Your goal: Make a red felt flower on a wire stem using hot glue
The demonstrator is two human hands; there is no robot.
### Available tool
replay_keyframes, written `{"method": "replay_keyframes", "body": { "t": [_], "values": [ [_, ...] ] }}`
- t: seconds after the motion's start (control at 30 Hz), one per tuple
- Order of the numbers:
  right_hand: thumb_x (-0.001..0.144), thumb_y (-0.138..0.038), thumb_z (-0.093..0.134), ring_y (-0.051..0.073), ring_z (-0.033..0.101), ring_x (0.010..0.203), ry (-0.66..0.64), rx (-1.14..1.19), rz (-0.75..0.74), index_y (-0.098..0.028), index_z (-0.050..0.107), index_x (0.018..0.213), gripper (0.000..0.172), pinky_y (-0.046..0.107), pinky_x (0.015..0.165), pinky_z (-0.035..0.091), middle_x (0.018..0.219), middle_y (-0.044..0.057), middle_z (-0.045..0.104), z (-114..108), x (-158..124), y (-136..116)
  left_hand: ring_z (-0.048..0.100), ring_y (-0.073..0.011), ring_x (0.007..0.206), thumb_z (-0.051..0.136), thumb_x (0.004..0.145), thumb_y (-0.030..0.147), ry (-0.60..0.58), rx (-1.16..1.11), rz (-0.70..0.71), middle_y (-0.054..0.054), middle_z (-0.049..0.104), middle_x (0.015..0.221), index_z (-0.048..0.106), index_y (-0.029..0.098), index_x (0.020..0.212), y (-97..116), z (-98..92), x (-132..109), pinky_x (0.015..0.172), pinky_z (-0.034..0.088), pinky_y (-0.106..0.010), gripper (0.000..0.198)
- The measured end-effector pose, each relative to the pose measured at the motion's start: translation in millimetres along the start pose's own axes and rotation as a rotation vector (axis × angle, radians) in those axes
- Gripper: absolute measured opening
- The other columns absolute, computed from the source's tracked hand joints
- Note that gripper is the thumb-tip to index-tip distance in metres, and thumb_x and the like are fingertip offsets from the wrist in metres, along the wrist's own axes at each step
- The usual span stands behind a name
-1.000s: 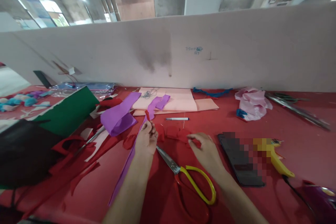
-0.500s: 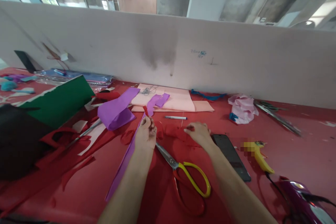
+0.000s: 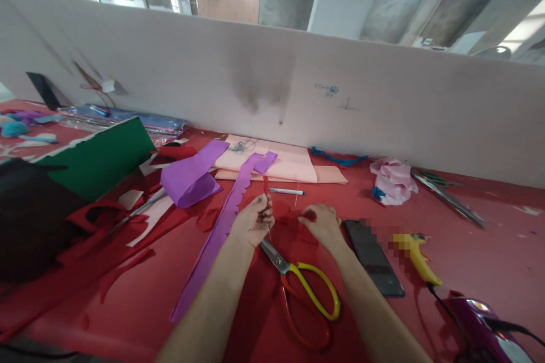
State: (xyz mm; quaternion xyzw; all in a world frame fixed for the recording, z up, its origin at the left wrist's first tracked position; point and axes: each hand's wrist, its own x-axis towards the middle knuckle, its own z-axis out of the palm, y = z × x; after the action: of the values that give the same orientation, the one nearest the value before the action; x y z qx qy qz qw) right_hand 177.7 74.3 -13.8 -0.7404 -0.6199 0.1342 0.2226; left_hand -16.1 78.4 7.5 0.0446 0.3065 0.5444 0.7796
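My left hand point(image 3: 256, 220) is closed in a pinch round a small piece of red felt point(image 3: 266, 184), whose end stands up above the fingers. A thin wire-like stem point(image 3: 269, 231) pokes out below that grip. To its right, my right hand point(image 3: 322, 226) has thumb and fingers pinched at a red felt strip point(image 3: 293, 224), hard to make out against the red table. Large scissors point(image 3: 317, 289) with one yellow and one red handle lie between my forearms, blades towards my left hand. A purple felt strip with a scalloped edge point(image 3: 230, 210) runs beside my left arm.
A phone point(image 3: 374, 258) lies right of my right forearm, then a yellow glue gun point(image 3: 419, 261) with a cord and a purple device point(image 3: 479, 323). A pen point(image 3: 286, 191), pink felt sheets point(image 3: 281, 161) and folded purple felt point(image 3: 191, 176) lie ahead. Red scraps point(image 3: 123, 261) spread left.
My left hand has moved right, closer to my right hand, with the red felt piece. More of the scalloped purple strip and the thin stem now show. My right hand has hardly moved.
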Motion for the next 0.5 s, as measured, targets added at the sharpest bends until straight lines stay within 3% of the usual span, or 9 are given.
{"method": "replay_keyframes", "body": {
  "t": [0.23,0.5],
  "values": [
    [0.072,-0.036,0.061,0.020,0.063,0.074,0.035,0.236,0.008,-0.024,0.069,0.072,0.014,0.031,0.070,0.043,0.076,0.001,0.072,-4.0,8.3,12.3,0.040,-0.0025,0.041,0.059,0.078,0.008,-0.010,0.038,-0.003,0.002,0.053,0.061,0.057,0.011,0.071,-0.8,-0.5,0.6,0.037,0.031,-0.013,0.008],
    [0.074,-0.040,0.053,0.021,0.069,0.074,0.145,0.502,0.126,-0.017,0.064,0.085,0.028,0.028,0.065,0.049,0.077,0.007,0.074,-9.0,2.1,20.5,0.041,-0.0028,0.042,0.059,0.079,0.011,-0.004,0.055,0.002,0.001,0.053,0.061,0.058,0.012,0.072,-1.2,-1.8,2.2,0.038,0.032,-0.013,0.007]
  ]
}}
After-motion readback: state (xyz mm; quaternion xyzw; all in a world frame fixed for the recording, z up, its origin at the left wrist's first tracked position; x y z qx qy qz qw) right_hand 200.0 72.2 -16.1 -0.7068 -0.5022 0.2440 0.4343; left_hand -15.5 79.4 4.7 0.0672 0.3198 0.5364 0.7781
